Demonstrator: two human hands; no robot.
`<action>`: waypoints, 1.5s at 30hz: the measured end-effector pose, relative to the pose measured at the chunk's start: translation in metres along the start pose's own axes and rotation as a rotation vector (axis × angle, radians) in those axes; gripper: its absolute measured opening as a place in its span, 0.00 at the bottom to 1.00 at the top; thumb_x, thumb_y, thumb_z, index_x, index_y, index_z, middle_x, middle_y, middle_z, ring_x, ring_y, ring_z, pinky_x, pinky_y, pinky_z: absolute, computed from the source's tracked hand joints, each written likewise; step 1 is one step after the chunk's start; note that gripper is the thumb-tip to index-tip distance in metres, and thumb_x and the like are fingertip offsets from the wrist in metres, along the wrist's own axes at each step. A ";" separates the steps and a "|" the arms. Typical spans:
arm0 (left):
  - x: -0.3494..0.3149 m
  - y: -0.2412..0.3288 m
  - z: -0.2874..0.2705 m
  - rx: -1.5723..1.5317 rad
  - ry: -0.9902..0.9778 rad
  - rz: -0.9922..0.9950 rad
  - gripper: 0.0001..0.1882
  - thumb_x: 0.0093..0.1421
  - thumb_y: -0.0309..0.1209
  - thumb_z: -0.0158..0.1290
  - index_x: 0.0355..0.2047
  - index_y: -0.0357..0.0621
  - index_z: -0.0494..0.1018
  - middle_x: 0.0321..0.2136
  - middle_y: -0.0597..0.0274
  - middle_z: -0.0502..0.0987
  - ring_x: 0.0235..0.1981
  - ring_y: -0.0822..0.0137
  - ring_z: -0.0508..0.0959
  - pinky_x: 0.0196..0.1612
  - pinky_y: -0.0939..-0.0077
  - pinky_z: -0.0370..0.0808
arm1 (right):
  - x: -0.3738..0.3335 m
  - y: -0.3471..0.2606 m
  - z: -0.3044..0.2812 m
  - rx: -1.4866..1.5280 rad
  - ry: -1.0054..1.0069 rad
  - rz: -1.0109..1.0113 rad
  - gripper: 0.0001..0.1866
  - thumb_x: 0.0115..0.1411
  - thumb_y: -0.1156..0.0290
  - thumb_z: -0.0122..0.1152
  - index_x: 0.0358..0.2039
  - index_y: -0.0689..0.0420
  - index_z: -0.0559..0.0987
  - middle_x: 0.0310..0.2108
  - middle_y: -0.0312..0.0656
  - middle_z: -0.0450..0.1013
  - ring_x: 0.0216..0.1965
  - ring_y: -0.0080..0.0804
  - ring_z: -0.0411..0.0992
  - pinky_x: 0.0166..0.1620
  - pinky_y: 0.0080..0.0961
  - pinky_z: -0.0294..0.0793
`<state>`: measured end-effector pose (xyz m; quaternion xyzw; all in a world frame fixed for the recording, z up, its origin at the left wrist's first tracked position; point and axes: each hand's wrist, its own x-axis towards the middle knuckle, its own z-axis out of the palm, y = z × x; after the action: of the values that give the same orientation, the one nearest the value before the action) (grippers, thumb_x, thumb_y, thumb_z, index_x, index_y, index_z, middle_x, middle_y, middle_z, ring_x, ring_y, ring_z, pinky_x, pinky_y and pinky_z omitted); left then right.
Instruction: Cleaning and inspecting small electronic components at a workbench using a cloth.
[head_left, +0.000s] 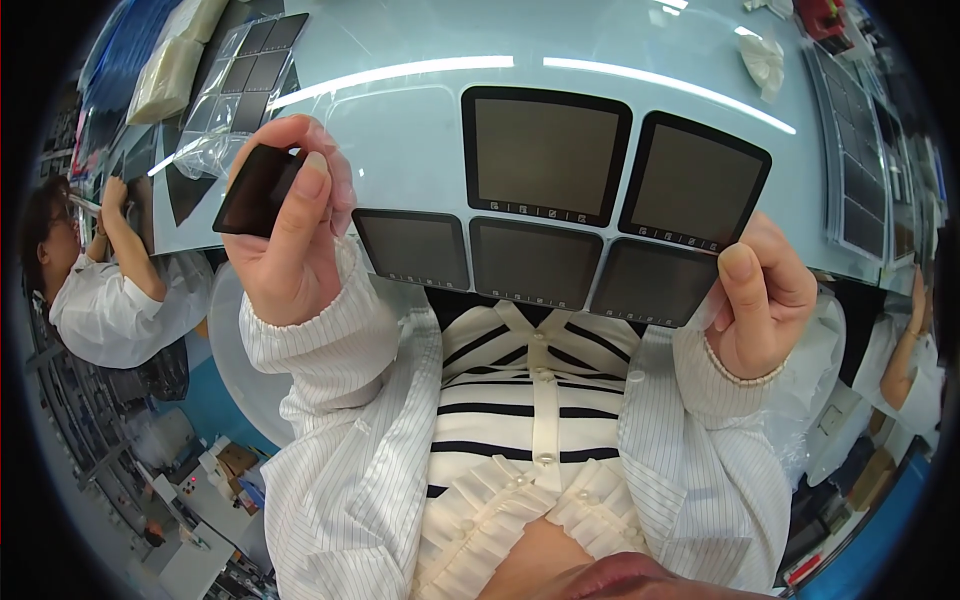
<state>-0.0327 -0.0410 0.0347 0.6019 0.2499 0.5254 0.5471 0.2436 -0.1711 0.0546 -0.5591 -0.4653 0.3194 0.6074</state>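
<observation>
My left hand (295,235) is closed on a small dark glass panel (252,195), its thumb lying over the panel's right edge. A clear tray (405,150) is tilted up in front of my chest. My right hand (765,300) pinches the tray's right edge, with the thumb at the corner of the lower right panel (655,282). Two larger-looking black-framed panels (547,155) sit in the far row, and three in the near row. Each has a line of small pale marks along its lower border. The tray's far left place holds no panel.
Under the tray is a pale blue, glossy table (400,30). Bagged panels (250,75) lie at the far left beside a cream stack (165,75). Another tray of panels (850,150) stands at the right edge, near crumpled plastic (763,65). People sit at both sides.
</observation>
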 end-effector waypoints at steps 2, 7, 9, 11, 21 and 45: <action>0.001 -0.001 0.000 -0.008 0.026 0.028 0.17 0.58 0.26 0.51 0.49 0.35 0.69 0.35 0.56 0.73 0.25 0.72 0.71 0.21 0.85 0.64 | 0.000 0.001 -0.001 0.018 0.005 -0.005 0.06 0.55 0.76 0.59 0.23 0.64 0.76 0.16 0.34 0.66 0.14 0.14 0.56 0.19 0.14 0.49; 0.003 -0.001 0.003 -0.038 0.046 -0.039 0.19 0.61 0.30 0.48 0.51 0.35 0.66 0.35 0.54 0.73 0.27 0.71 0.72 0.22 0.84 0.66 | 0.003 0.005 -0.002 0.053 0.089 -0.091 0.06 0.56 0.76 0.59 0.24 0.64 0.76 0.17 0.33 0.64 0.14 0.14 0.54 0.18 0.15 0.48; 0.005 -0.003 0.004 -0.061 0.017 -0.047 0.20 0.61 0.31 0.48 0.52 0.35 0.65 0.35 0.54 0.73 0.27 0.71 0.73 0.23 0.83 0.67 | 0.010 0.002 -0.004 0.085 0.171 -0.149 0.06 0.57 0.74 0.59 0.28 0.64 0.77 0.18 0.32 0.63 0.13 0.12 0.52 0.18 0.13 0.46; 0.004 -0.005 0.003 -0.088 -0.038 -0.076 0.23 0.62 0.32 0.47 0.55 0.33 0.62 0.35 0.54 0.72 0.28 0.71 0.74 0.24 0.82 0.68 | 0.020 0.003 -0.009 0.122 0.191 -0.158 0.06 0.57 0.74 0.59 0.30 0.64 0.78 0.18 0.32 0.64 0.13 0.11 0.52 0.18 0.12 0.45; -0.008 -0.010 0.012 0.179 -0.012 -0.256 0.19 0.55 0.27 0.57 0.46 0.31 0.69 0.25 0.66 0.73 0.24 0.77 0.71 0.29 0.85 0.67 | 0.043 0.006 -0.009 0.173 0.176 -0.288 0.07 0.57 0.75 0.60 0.35 0.63 0.80 0.22 0.35 0.72 0.12 0.11 0.54 0.17 0.09 0.47; -0.003 0.016 0.028 0.119 -0.067 -0.284 0.27 0.53 0.21 0.53 0.54 0.29 0.62 0.19 0.64 0.73 0.19 0.78 0.70 0.25 0.87 0.65 | 0.046 0.014 -0.032 0.196 0.085 -0.144 0.11 0.59 0.76 0.57 0.42 0.63 0.78 0.25 0.40 0.76 0.09 0.12 0.57 0.14 0.07 0.49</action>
<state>-0.0124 -0.0596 0.0528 0.6089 0.3447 0.4065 0.5875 0.2919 -0.1395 0.0527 -0.4754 -0.4445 0.2949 0.6996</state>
